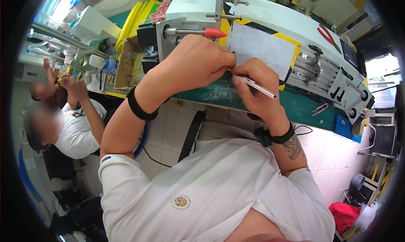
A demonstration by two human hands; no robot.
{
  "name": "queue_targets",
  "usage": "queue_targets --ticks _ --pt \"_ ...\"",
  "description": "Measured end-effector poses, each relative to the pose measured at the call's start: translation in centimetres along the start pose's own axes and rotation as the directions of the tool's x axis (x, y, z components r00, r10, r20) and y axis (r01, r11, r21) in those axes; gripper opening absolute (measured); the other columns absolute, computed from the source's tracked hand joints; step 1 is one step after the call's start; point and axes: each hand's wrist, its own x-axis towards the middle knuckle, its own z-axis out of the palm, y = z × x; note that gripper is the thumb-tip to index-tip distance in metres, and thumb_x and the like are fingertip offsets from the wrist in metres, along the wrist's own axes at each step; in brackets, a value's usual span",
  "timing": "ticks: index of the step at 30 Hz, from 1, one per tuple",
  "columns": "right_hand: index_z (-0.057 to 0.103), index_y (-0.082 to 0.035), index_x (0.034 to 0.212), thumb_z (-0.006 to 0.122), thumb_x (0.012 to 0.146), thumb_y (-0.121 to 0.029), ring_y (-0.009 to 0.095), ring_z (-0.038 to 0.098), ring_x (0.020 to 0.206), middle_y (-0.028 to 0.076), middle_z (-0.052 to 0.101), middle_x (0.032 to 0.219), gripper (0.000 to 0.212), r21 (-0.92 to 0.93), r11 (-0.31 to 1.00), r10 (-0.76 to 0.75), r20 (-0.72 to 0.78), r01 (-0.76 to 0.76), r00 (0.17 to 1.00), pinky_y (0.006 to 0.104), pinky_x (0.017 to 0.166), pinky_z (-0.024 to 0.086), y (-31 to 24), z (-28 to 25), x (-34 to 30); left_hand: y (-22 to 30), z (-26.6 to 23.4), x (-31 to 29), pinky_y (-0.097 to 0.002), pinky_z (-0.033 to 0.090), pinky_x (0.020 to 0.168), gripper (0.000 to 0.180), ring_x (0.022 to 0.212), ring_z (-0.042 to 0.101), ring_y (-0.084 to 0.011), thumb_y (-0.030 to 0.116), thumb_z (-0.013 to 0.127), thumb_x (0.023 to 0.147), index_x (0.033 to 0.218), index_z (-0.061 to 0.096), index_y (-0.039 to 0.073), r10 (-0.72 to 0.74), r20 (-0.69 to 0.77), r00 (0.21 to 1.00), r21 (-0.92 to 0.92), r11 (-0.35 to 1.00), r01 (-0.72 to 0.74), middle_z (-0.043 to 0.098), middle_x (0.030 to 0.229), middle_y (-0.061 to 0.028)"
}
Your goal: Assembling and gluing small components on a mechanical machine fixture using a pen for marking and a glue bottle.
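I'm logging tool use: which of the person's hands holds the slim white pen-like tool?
The right hand: the pen-like tool lies across it, between thumb and fingers. No such tool shows in the left hand.

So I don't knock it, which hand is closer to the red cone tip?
Left. Your left hand is just below the red cone tip in view; your right hand, holding a white pen-like tool, is farther, lower and rightward.
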Motion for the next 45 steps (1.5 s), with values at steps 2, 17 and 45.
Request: queue_targets --ticks 2,17,45 --pt "0.076 -0.003 0.101 0.081 0.09 -0.002 0.03 0.068 0.08 0.012 0.073 0.09 0.013 0.02 1.0 -0.006 -0.017 0.007 1.0 0.0396 0.072 0.054 -0.1 -0.1 -0.1 0.3 -0.1 0.1 -0.0462 0.054 0.07 0.01 0.083 0.074 -0.0328 0.013 0.08 0.091 0.099 0.076 0.014 -0.001 -0.008 1.0 0.012 1.0 0.001 0.073 0.088 -0.0044" --pt "0.075 -0.001 0.099 0.079 0.09 -0.001 0.029 0.067 0.08 0.012 0.07 0.089 0.009 0.004 0.999 0.038 -0.026 -0.038 0.999 0.0387 0.072 0.053 0.0 -0.5 0.3 0.2 1.0 -0.4 -0.0439 0.058 0.072 0.014 0.084 0.074 -0.0326 0.009 0.081 0.091 0.104 0.081 0.012 -0.038 -0.148 0.988 -0.105 0.994 0.022 0.073 0.092 -0.0056" --pt "0.068 -0.006 0.12 0.075 0.076 -0.001 0.035 0.061 0.116 0.013 0.063 0.114 0.045 -0.703 0.69 0.371 0.137 -0.174 0.919 0.0488 0.094 0.044 -1.5 -9.8 -9.6 9.5 3.6 4.2 -0.0458 0.059 0.092 0.048 0.102 0.07 -0.0398 -0.014 0.061 0.076 0.117 0.078 0.003 -0.081 -0.449 0.89 -0.19 0.982 -0.007 0.073 0.109 -0.0152"
